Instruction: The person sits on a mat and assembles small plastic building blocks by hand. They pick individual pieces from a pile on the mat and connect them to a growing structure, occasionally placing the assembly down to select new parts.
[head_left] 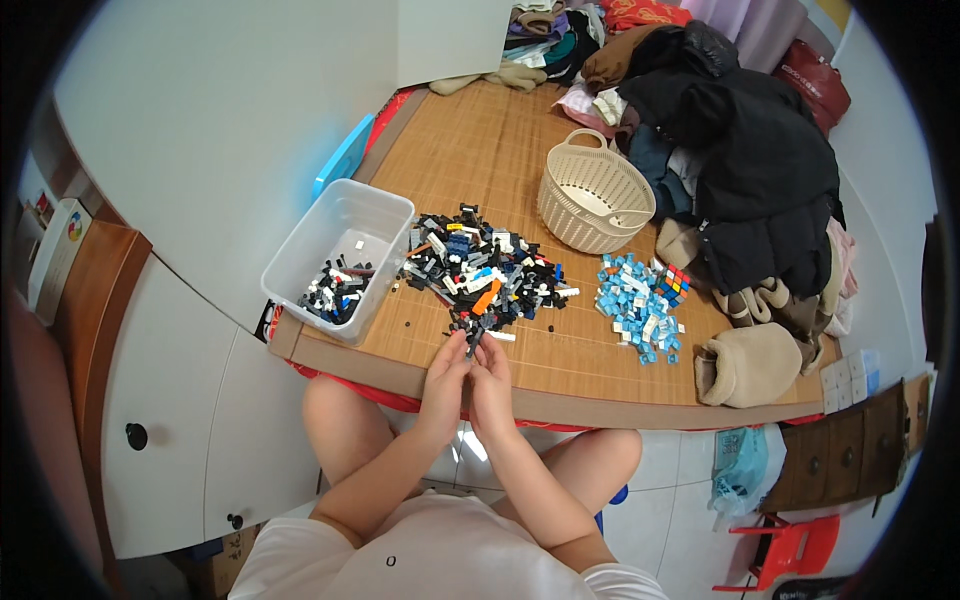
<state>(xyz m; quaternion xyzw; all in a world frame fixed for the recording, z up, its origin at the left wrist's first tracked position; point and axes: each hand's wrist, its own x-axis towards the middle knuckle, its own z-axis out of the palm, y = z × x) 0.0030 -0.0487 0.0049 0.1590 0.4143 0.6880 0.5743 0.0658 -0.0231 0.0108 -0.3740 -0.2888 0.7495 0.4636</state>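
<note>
We see our left hand (443, 372) and right hand (492, 375) brought close together just over the near edge of the bamboo mat (470, 140), fingers curled inward and pinching a small dark brick assembly (471, 335) between the fingertips of both hands; how exactly each finger sits on it is too small to tell. The assembly hangs at the near tip of the big mixed pile of building bricks (485, 270), a heap of black, grey, white, blue and orange pieces lying in the middle of the mat, somewhat toward its near edge. To the left of that pile, at the mat's near left corner, stands a clear plastic bin (375, 215) with a smaller lot of black and white bricks (335, 292) in its near end. To the right of the mixed pile lies a separate pile of light blue bricks (637, 305), and a colourful puzzle cube (675, 284) touches its far right side. Beyond these, toward the far right of the mat, stands a cream slotted basket (595, 198). A heap of clothes (750, 170), mostly dark, covers the right edge of the mat, with a tan plush slipper (748, 365) at the near right corner.
</note>
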